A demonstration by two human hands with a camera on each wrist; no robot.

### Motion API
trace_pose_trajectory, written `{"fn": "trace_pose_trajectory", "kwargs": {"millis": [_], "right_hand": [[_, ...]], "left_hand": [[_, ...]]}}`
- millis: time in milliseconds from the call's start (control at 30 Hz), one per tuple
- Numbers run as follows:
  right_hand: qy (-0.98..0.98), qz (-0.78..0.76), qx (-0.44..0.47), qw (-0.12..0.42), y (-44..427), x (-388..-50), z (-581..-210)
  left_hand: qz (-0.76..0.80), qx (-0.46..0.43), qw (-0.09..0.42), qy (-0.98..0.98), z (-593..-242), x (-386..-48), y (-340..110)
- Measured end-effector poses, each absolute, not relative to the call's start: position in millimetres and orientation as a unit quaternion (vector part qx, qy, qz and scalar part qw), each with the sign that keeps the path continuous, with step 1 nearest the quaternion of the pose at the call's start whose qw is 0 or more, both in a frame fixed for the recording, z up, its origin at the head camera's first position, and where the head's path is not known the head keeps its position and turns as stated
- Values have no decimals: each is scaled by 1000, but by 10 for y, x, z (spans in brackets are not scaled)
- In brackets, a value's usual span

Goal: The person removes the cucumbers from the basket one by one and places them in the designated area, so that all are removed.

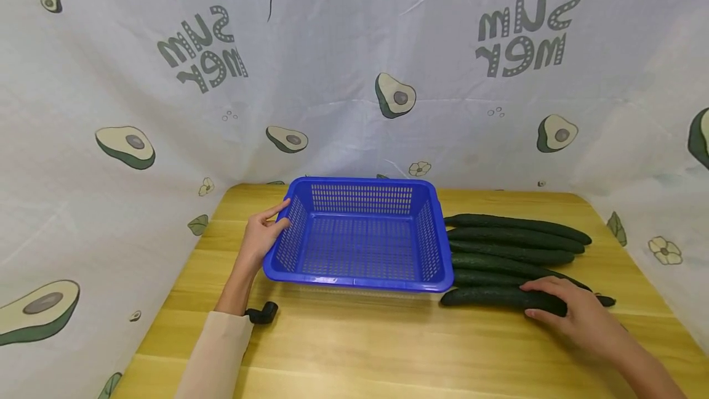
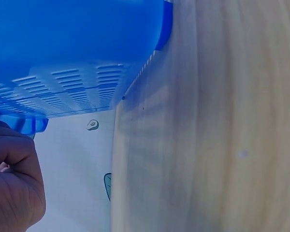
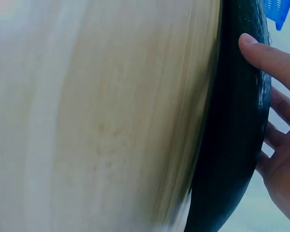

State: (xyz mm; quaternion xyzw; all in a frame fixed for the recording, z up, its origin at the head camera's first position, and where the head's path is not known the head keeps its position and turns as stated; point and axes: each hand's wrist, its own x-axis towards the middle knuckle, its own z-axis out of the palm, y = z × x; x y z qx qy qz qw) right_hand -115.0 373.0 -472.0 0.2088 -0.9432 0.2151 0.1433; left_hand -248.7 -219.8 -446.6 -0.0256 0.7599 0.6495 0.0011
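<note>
A blue plastic basket (image 1: 360,245) with slotted walls stands on the table with nothing in it. At its left rim, my left hand (image 1: 261,236) grips the edge; in the left wrist view the fingers of that hand (image 2: 14,176) curl beneath the basket's lip (image 2: 24,124). To the right of the basket lie several long dark green cucumbers (image 1: 520,237), side by side. My right hand (image 1: 581,313) holds the nearest cucumber (image 1: 498,298), its thumb on the near side and fingers over the far side. The right wrist view shows that cucumber (image 3: 237,111) close up, lying along the hand.
The wooden table (image 1: 354,343) extends in front of the basket. A white cloth (image 1: 332,97) printed with avocados hangs behind and at both sides. A small black device (image 1: 263,313) is at the left wrist, by the cream sleeve (image 1: 216,350).
</note>
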Motion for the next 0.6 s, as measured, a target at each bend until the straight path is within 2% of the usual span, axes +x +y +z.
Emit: {"fn": "trace_pose_trajectory", "kwargs": {"millis": [333,600], "right_hand": [[-956,137,211,150,3675,-1137,-4735],[-965,178,165,93,3609,-1128,-4653]], "left_hand": [[645,-20,13,763,-4439,-2459,-2215],[621,20,43,782,-4456,-2451,-2335]]}}
